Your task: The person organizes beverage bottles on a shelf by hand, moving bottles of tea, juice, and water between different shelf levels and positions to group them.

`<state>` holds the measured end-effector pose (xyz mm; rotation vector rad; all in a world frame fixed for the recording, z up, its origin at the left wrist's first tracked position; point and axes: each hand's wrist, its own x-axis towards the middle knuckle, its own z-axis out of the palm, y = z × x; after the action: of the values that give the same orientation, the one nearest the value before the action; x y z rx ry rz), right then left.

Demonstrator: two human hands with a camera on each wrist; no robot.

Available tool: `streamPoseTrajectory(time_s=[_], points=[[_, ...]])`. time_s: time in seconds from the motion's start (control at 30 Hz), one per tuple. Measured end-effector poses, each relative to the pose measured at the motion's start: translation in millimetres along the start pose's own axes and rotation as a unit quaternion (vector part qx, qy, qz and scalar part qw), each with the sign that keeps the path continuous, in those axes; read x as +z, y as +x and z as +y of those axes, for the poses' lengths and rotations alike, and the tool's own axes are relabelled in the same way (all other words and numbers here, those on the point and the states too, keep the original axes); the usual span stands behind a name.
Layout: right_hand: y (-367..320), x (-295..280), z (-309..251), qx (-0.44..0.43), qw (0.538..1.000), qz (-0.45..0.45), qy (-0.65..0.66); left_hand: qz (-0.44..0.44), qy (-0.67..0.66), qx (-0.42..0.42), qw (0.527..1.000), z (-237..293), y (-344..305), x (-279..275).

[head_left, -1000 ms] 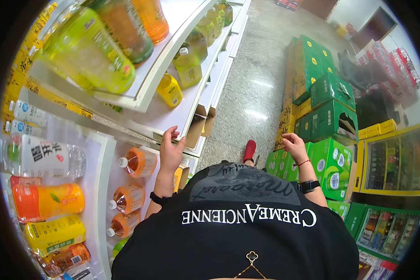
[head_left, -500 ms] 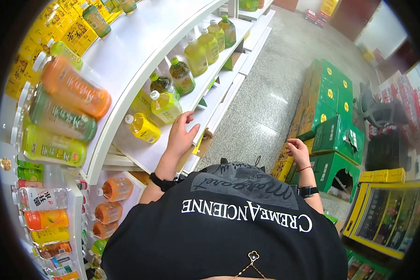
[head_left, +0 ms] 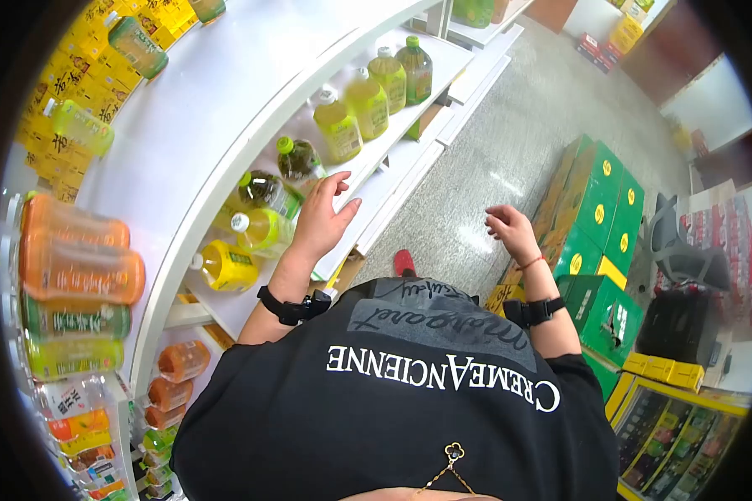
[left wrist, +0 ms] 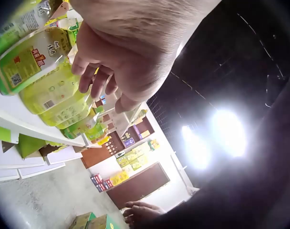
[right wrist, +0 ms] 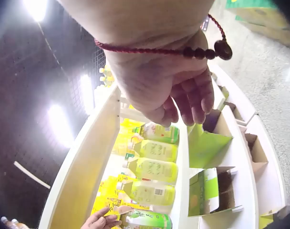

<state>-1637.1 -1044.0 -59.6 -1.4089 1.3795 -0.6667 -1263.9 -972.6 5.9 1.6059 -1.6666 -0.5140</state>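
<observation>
My left hand (head_left: 324, 219) reaches along the shelf's front edge, fingers loosely bent and holding nothing. Close beside it in the head view are a green-capped bottle (head_left: 299, 162) and a pale green bottle with a white cap (head_left: 266, 234). A yellow bottle (head_left: 231, 265) lies nearer the body. In the left wrist view, a bottle with a green label (left wrist: 32, 62) shows beyond the fingers. Out over the aisle floor, my right hand (head_left: 511, 234) hangs with relaxed fingers and nothing in them. A red cord bracelet (right wrist: 154, 49) circles that wrist.
More large green bottles (head_left: 386, 77) line the curved white shelf (head_left: 184, 159). Orange drink bottles (head_left: 83, 271) stand at the left. Stacked green cartons (head_left: 597, 200) and an office chair (head_left: 685, 250) are across the aisle. A yellow-framed display cooler (head_left: 677, 442) sits lower right.
The view has swung so more of the shelf's green bottles show. My left hand has come up along the shelf beside them. The right hand has moved away from the cartons over the floor.
</observation>
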Motion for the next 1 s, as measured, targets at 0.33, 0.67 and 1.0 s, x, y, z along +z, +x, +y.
streamPoseTrajectory(time_s=[0.33,0.67,1.0], points=[[205,0,-142,-0.154,0.961,-0.040,-0.224,0.065,-0.015,0.007,0.998,-3,122,-8],[317,30,-195,-0.209,0.932,-0.002,-0.296,0.086,-0.190,-0.086,0.974,-6,149,-11],[411,63,-212,-0.298,0.856,-0.055,-0.419,0.093,-0.021,-0.164,0.982,-22,161,-4]])
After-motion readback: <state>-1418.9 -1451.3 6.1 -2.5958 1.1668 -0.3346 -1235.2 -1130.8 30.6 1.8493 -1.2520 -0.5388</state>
